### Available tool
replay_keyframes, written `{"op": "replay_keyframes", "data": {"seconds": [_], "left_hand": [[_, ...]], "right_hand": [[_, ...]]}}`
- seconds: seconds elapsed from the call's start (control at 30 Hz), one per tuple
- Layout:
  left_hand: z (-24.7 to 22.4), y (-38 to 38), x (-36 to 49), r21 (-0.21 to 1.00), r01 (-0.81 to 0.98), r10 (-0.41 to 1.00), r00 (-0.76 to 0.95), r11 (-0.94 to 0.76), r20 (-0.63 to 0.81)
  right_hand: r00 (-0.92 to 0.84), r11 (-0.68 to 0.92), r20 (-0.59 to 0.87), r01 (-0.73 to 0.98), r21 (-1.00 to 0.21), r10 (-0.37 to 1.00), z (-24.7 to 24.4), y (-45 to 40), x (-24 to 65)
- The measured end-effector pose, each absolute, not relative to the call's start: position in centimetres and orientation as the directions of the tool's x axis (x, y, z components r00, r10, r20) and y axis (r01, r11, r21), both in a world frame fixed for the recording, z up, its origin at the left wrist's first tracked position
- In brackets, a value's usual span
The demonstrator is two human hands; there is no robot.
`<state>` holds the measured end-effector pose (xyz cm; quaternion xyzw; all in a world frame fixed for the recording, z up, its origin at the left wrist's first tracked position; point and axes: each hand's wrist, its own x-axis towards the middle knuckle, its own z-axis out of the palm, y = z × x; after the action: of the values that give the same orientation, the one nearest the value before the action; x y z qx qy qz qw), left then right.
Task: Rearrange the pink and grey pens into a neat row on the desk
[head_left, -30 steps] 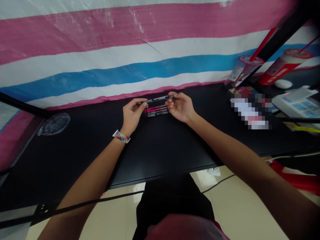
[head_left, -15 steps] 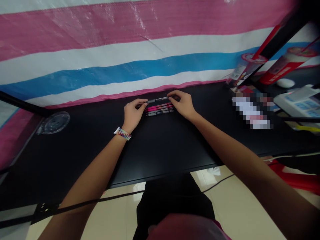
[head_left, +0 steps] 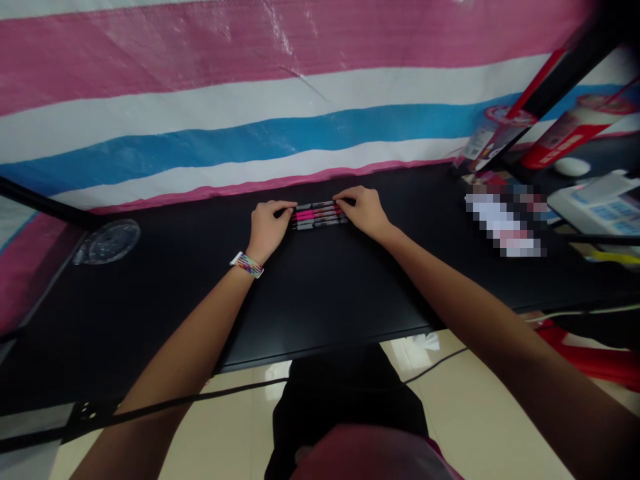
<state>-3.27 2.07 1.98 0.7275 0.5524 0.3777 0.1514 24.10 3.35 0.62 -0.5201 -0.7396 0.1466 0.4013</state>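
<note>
Left hand [head_left: 269,230] and right hand [head_left: 367,212] pinch opposite ends of a slim grey-black pen [head_left: 316,205], just beyond the row of pink and grey pens [head_left: 305,217] on the flat black surface [head_left: 320,287]. Uneven finger pressure could skew the row.

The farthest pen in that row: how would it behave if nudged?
The farthest pen is probably stiff and light, being slim and straight. Its narrow barrel could well roll, though the pens lying beside it would probably block it on the near side.
</note>
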Motion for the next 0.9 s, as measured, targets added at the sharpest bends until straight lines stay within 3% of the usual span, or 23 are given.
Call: {"op": "replay_keyframes", "data": {"seconds": [0.9], "left_hand": [[1.3, 2.0, -3.3, 0.596, 0.675, 0.875, 0.159, -0.434, 0.458]], "right_hand": [[-0.129, 0.440, 0.479, 0.649, -0.621, 0.868, 0.6, 2.1, 23.6]]}}
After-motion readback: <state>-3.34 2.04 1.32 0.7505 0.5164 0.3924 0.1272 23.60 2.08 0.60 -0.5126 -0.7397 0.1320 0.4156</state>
